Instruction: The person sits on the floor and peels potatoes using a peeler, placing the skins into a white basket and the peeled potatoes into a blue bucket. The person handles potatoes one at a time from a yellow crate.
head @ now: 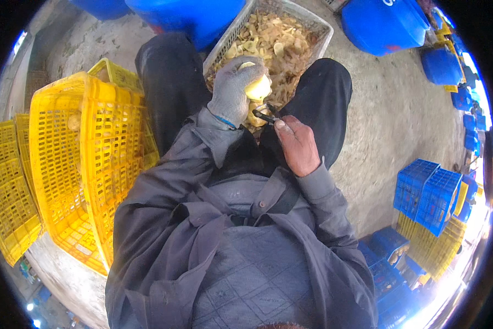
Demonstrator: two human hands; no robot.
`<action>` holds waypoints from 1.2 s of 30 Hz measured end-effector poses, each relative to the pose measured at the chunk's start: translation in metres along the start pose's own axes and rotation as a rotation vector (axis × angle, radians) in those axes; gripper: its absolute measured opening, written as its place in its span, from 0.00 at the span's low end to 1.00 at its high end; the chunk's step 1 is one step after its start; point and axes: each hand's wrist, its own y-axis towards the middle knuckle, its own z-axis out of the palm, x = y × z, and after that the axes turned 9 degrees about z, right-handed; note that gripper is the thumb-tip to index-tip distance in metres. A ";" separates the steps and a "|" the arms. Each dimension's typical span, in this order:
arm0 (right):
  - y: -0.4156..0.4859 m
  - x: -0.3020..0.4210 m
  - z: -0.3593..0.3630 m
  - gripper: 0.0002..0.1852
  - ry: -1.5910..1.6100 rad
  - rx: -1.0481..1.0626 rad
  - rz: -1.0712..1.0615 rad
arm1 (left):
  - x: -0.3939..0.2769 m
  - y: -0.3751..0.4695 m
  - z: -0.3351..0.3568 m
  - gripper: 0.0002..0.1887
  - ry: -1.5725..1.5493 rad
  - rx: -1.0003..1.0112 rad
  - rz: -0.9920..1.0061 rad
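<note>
My left hand (232, 88), in a grey knitted glove, grips a pale yellow, peeled potato (258, 88). Bare, my right hand (298, 144) is closed around the handle of a black peeler (263, 116), whose head is just below the potato. A browner, potato-like piece (255, 117) shows under the peeler; whether it touches the held potato I cannot tell. Beyond both hands, between my knees, a light plastic crate (328, 35) holds a heap of peelings (277, 39).
Yellow plastic crates (86, 172) stand at the left, one with a few potatoes inside. Blue tubs (384, 26) are at the top and upper right. Stacked blue crates (418, 193) stand on yellow ones at the lower right. Concrete floor (388, 127) lies right of my knee.
</note>
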 end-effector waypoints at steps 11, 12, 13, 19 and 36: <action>-0.027 -0.008 0.005 0.13 -0.028 -0.093 0.041 | 0.012 -0.008 0.009 0.08 -0.017 -0.069 -0.076; -0.029 -0.007 0.004 0.13 -0.035 -0.097 0.047 | 0.012 -0.010 0.009 0.08 -0.027 -0.073 -0.081; -0.030 -0.004 0.004 0.13 -0.042 -0.101 0.052 | 0.010 -0.010 0.010 0.08 0.004 -0.091 -0.061; -0.038 -0.010 0.007 0.13 -0.011 -0.091 0.079 | -0.006 0.007 -0.019 0.13 0.058 -0.114 0.060; -0.002 0.016 0.008 0.15 0.002 0.012 -0.068 | -0.011 0.003 -0.030 0.16 -0.170 0.071 0.079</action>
